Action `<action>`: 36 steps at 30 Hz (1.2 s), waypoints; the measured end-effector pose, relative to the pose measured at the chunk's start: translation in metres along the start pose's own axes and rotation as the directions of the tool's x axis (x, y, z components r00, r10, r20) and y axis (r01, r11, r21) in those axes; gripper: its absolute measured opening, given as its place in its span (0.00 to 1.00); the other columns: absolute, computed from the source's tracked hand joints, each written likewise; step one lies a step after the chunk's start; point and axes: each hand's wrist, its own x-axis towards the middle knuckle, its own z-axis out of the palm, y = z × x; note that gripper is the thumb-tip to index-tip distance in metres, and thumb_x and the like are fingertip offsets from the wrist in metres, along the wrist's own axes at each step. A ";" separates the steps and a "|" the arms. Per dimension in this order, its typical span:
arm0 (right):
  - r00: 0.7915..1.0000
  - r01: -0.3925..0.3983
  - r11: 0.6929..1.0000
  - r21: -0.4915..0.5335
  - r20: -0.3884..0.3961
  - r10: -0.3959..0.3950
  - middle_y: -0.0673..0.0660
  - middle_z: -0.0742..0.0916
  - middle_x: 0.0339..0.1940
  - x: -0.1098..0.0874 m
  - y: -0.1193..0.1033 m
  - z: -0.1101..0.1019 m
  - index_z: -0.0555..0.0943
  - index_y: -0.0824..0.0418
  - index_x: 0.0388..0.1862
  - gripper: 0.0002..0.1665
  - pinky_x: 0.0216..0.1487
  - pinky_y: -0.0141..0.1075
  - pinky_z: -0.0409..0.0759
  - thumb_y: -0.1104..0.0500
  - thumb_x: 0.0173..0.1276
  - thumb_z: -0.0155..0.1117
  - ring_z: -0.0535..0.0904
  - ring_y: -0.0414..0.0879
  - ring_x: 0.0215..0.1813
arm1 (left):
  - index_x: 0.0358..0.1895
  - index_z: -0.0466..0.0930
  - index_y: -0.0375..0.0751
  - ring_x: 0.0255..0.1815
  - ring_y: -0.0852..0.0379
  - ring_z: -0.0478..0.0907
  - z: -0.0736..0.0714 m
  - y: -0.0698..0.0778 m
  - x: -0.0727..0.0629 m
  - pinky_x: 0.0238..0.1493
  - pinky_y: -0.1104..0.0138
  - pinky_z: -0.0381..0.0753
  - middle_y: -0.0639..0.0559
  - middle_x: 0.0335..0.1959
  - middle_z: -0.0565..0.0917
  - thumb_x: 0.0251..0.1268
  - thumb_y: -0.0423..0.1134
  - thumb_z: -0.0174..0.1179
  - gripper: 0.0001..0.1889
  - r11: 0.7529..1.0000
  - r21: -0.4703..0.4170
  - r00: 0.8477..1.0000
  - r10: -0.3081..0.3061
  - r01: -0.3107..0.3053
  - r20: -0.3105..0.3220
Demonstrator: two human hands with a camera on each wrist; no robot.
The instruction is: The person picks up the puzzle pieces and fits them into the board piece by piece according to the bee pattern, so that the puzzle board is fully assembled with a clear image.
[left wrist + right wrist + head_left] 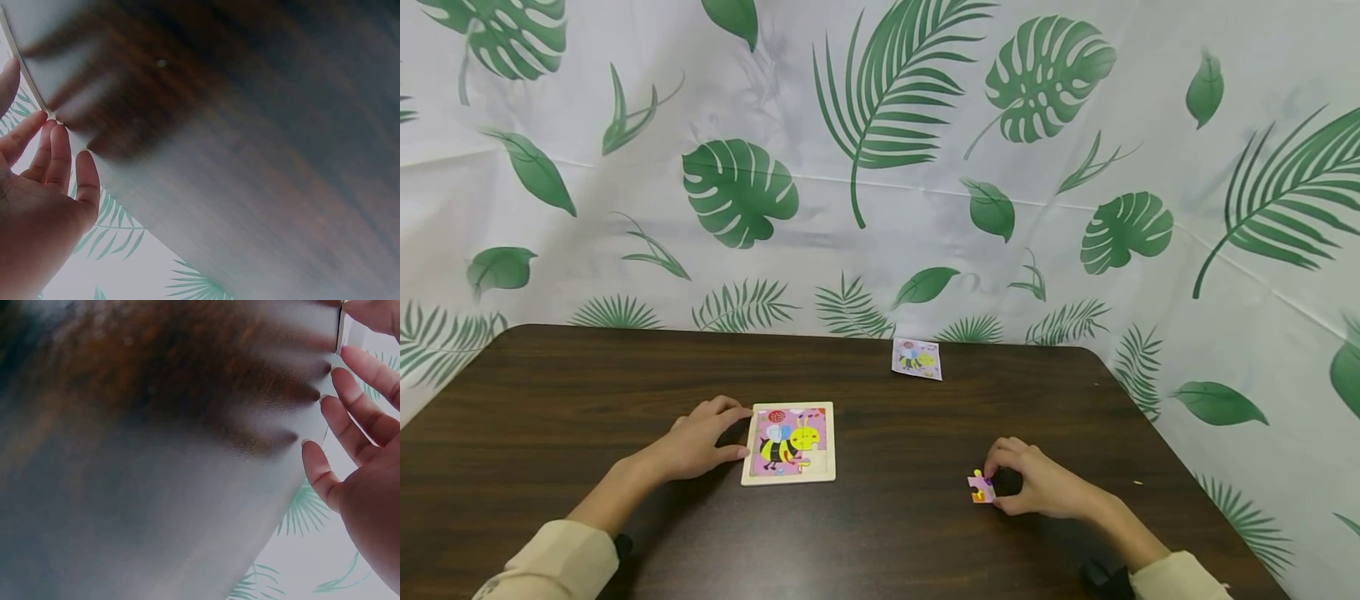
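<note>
A square wooden jigsaw puzzle (791, 442) with a bee picture lies on the table, a bare patch showing at its lower right. Against its left edge rest the thumb and fingertips of my left hand (703, 442); in the left wrist view that hand (56, 181) has fairly straight fingers. Off to the right, my right hand (1033, 479) pinches a pink-and-yellow puzzle piece (978, 488) between thumb and index finger, low over the table. Only a thin edge of the piece (340, 331) appears in the right wrist view, where the other fingers of the right hand (369, 444) are spread.
A small paper card (917, 359) with the same bee picture lies at the table's far edge. The dark wooden table (880, 542) meets a white leaf-print cloth (850, 275) behind it. A tiny yellowish speck (1138, 482) is on the right side.
</note>
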 end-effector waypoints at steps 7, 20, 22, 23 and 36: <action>0.999 0.037 0.999 -0.014 -0.016 -0.037 0.40 0.75 0.36 0.002 0.001 -0.001 0.75 0.49 0.33 0.15 0.39 0.46 0.62 0.59 0.48 0.71 0.69 0.38 0.42 | 0.57 0.71 0.35 0.54 0.37 0.66 -0.002 0.003 -0.001 0.43 0.41 0.64 0.38 0.51 0.70 0.56 0.47 0.63 0.28 1.000 -0.015 1.000 -0.001 0.001 0.005; 0.993 0.104 0.993 -0.049 -0.058 -0.106 0.41 0.76 0.33 0.008 0.002 -0.001 0.74 0.51 0.31 0.14 0.36 0.35 0.66 0.60 0.49 0.70 0.70 0.37 0.35 | 0.57 0.71 0.34 0.54 0.37 0.66 -0.005 0.009 -0.003 0.44 0.41 0.64 0.38 0.52 0.70 0.56 0.45 0.63 0.27 1.000 -0.025 1.000 -0.018 0.019 0.018; 0.993 0.101 0.994 -0.052 -0.057 -0.104 0.41 0.76 0.32 0.011 0.002 -0.001 0.74 0.52 0.31 0.14 0.36 0.36 0.66 0.60 0.49 0.70 0.71 0.37 0.35 | 0.57 0.71 0.34 0.54 0.37 0.66 -0.005 0.009 -0.003 0.44 0.41 0.64 0.38 0.52 0.70 0.56 0.45 0.63 0.27 1.000 -0.025 1.000 -0.018 0.019 0.019; 0.993 0.100 0.994 -0.051 -0.056 -0.103 0.41 0.76 0.32 0.012 0.001 -0.001 0.74 0.52 0.31 0.14 0.36 0.36 0.66 0.60 0.49 0.70 0.71 0.37 0.35 | 0.57 0.71 0.34 0.54 0.37 0.66 -0.005 0.009 -0.003 0.44 0.41 0.64 0.38 0.52 0.70 0.56 0.45 0.63 0.28 1.000 -0.024 1.000 -0.018 0.019 0.020; 1.000 0.026 0.999 -0.044 0.013 -0.026 0.41 0.76 0.33 0.037 -0.013 -0.001 0.74 0.52 0.32 0.13 0.42 0.42 0.65 0.58 0.50 0.69 0.72 0.37 0.37 | 0.57 0.71 0.34 0.54 0.37 0.66 -0.005 0.007 -0.002 0.44 0.41 0.64 0.38 0.52 0.70 0.55 0.45 0.63 0.28 1.000 -0.018 0.999 -0.022 0.023 0.027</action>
